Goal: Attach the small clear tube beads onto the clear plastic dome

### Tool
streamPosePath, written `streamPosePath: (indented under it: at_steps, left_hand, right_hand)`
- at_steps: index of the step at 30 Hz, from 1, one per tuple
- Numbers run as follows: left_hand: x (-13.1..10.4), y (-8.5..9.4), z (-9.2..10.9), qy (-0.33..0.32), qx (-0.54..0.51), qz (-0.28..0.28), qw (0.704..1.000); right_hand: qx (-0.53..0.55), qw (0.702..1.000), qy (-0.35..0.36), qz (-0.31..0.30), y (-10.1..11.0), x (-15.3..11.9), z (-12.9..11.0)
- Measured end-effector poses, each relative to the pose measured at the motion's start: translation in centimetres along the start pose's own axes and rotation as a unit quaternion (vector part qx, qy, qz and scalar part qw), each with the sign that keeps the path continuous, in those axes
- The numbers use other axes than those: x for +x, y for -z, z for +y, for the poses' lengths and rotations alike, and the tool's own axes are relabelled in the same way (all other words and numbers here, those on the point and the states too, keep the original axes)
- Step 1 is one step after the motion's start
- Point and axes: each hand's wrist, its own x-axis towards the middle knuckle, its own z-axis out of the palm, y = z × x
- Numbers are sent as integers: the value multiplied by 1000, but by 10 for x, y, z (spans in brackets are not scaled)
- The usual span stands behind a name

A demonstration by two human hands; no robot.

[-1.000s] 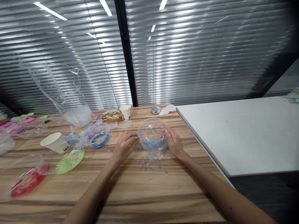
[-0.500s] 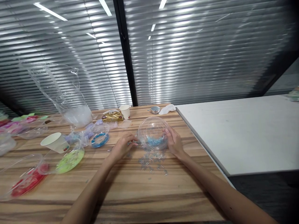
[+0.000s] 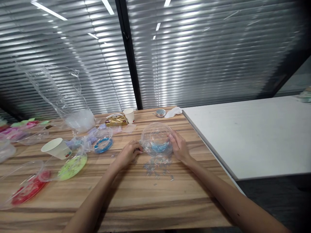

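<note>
A clear plastic bowl (image 3: 155, 137) tilts toward me on the wooden table (image 3: 136, 200), with blue beads (image 3: 159, 148) in its lower part. My right hand (image 3: 178, 147) grips the bowl's right rim. My left hand (image 3: 128, 153) rests on the table just left of the bowl, fingers curled and pinched at the tips; I cannot tell whether it holds a bead. Several small clear tube beads (image 3: 157, 170) lie scattered on the wood in front of the bowl.
To the left stand a paper cup (image 3: 56, 148), dishes of green beads (image 3: 70, 166), red beads (image 3: 26, 189) and blue beads (image 3: 103, 144), and a large clear bag (image 3: 65, 97). A second paper cup (image 3: 129, 115), a gold packet (image 3: 116, 120) and a small tin (image 3: 160, 113) sit behind. A white table (image 3: 250, 136) adjoins on the right.
My left hand has come off the bowl's left rim and dropped to the table, fingers curling in. The bowl stays tilted in my right hand.
</note>
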Motion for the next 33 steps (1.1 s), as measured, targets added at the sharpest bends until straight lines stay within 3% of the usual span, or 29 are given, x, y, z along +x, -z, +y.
streamPosePath:
  at_steps: [4,8,19,33]
  left_hand:
    - [-1,0,-2,18,12,12,1000]
    - [0,1,-2,34,19,64,997]
    - [1,2,9,-21,60,167,984]
    - [-1,3,13,-22,101,179,978]
  right_hand:
    - [6,1000,-7,-2,0,1,0]
    - [11,1000,-4,-3,-1,1,0]
    - [33,999,-24,-19,-1,1,4]
    - [32,999,-35,-15,-1,3,1]
